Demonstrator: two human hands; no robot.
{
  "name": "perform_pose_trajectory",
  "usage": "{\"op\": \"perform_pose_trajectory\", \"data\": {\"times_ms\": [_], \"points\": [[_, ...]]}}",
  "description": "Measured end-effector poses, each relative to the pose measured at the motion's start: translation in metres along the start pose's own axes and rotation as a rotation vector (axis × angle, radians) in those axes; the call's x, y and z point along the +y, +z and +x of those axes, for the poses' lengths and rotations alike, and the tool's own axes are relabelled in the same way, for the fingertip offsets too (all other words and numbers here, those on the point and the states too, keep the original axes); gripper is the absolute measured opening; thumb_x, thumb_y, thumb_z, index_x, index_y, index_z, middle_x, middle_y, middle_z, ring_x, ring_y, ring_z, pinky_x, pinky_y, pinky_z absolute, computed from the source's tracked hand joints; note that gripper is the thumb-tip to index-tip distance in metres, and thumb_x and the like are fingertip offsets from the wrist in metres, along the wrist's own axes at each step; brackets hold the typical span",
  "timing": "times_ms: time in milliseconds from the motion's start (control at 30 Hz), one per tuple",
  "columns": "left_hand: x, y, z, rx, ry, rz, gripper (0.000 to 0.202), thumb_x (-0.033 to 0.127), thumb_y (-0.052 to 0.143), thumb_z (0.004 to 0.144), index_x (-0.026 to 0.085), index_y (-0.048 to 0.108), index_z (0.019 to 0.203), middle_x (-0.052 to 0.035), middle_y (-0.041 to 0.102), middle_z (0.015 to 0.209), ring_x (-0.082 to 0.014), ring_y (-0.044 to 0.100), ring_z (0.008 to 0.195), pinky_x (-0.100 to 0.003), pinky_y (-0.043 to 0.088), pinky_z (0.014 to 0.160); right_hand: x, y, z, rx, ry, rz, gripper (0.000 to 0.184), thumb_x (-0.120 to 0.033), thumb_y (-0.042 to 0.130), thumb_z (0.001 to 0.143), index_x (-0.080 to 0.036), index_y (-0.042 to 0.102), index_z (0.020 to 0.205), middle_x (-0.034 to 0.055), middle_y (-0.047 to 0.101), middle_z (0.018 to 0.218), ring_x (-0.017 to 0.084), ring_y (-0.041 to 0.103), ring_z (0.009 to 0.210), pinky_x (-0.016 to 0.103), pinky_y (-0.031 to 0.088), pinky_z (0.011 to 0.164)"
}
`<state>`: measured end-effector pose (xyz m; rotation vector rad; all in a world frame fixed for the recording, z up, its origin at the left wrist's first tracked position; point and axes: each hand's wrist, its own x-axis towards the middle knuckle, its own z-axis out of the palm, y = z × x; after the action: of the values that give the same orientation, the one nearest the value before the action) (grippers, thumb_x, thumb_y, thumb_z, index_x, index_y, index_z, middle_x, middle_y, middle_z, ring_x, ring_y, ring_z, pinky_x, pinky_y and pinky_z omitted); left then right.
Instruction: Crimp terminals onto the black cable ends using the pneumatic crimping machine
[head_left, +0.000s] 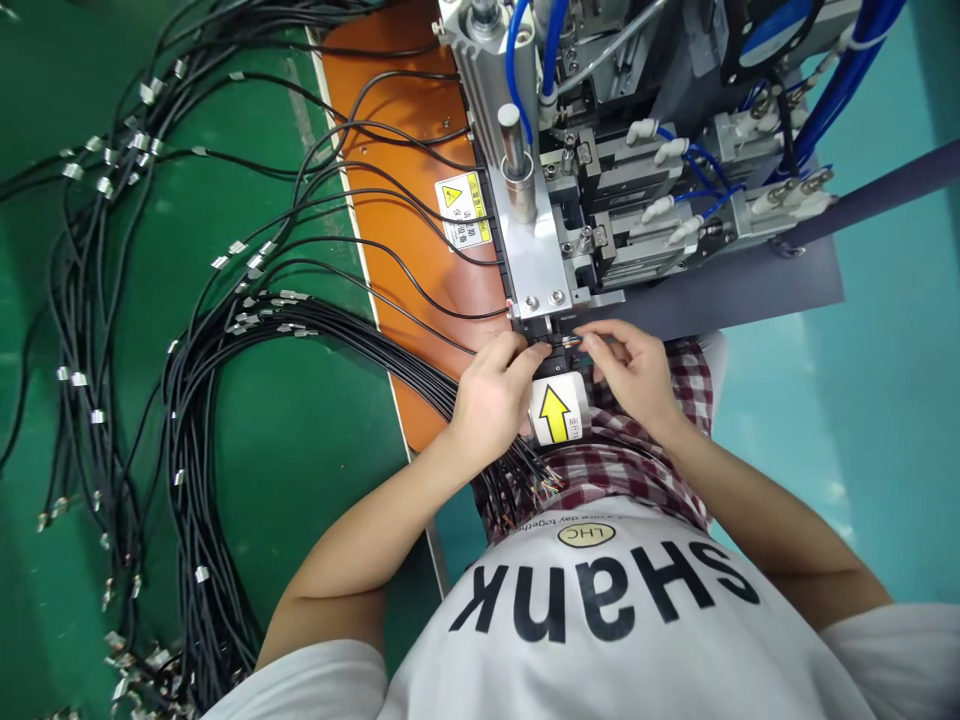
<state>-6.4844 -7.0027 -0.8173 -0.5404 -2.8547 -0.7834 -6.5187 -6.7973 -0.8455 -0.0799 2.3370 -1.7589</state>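
At the near end of the machine's black guide block [556, 366], my left hand [491, 390] is closed, thumb and forefinger pressed together at the end of a black cable [442, 338] that runs in from the left. Thin stripped wires [571, 341] stick out of that cable end to the right. My right hand [634, 372] pinches their tips between thumb and forefinger. Just below my fingers is a white label with a yellow arrow [555, 412]. A bundle of black cables [382, 355] passes under my left wrist, its wire ends [551, 485] fanned near my lap.
The metal machine [540, 270] with blue air hoses [555, 50] stands directly ahead. Several cables run from its left side across an orange board [405, 200]. More cable bundles [187, 470] with silver tags lie on the green table [315, 450]. A grey plate [795, 270] juts out right.
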Motion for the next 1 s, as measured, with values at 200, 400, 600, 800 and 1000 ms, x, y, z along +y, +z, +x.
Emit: {"op": "perform_pose_trajectory", "data": {"times_ms": [200,400,600,800,1000], "points": [[0.000,-0.001,-0.001,-0.010,0.005,0.005,0.032,0.021,0.038,0.104,0.017,0.065,0.121,-0.0092,0.061,0.103,-0.0196,0.059,0.095,-0.033,0.055,0.084,0.002,0.007,0.019,-0.090,0.146,0.193,0.029,-0.047,0.070,0.087,-0.019,0.066,0.083,-0.0004,0.066,0.073,0.010,0.054,0.052,0.025,0.046,0.049],[0.001,-0.002,-0.002,-0.011,0.021,0.014,0.033,0.020,0.038,0.103,0.016,0.065,0.122,-0.0102,0.062,0.104,-0.0211,0.059,0.098,-0.034,0.054,0.085,0.003,0.008,0.014,-0.061,0.150,0.164,0.030,-0.049,0.069,0.087,-0.019,0.067,0.085,0.0000,0.067,0.074,0.010,0.054,0.052,0.025,0.046,0.051],[0.007,-0.003,-0.001,0.011,0.000,-0.067,0.032,0.019,0.039,0.103,0.017,0.068,0.117,-0.0088,0.061,0.101,-0.0203,0.060,0.097,-0.035,0.055,0.084,0.005,0.014,0.008,-0.020,0.161,0.295,0.034,-0.053,0.072,0.083,-0.019,0.065,0.084,-0.0014,0.064,0.072,0.009,0.052,0.052,0.024,0.043,0.052],[0.010,-0.022,-0.006,0.042,-0.069,-0.267,0.025,0.017,0.044,0.101,0.019,0.068,0.110,-0.0076,0.062,0.103,-0.0179,0.062,0.099,-0.034,0.056,0.087,0.008,0.007,-0.002,-0.138,0.321,0.457,0.042,-0.060,0.071,0.080,-0.019,0.064,0.083,-0.0013,0.062,0.074,0.009,0.051,0.055,0.023,0.042,0.053],[-0.006,-0.027,-0.037,0.094,-0.032,-0.048,0.028,0.018,0.044,0.101,0.019,0.064,0.121,-0.0117,0.064,0.119,-0.0228,0.060,0.112,-0.044,0.054,0.098,0.019,-0.001,-0.018,-0.046,0.153,0.370,0.035,-0.050,0.068,0.085,-0.025,0.068,0.109,-0.0017,0.063,0.079,0.012,0.053,0.057,0.028,0.046,0.059]]}}
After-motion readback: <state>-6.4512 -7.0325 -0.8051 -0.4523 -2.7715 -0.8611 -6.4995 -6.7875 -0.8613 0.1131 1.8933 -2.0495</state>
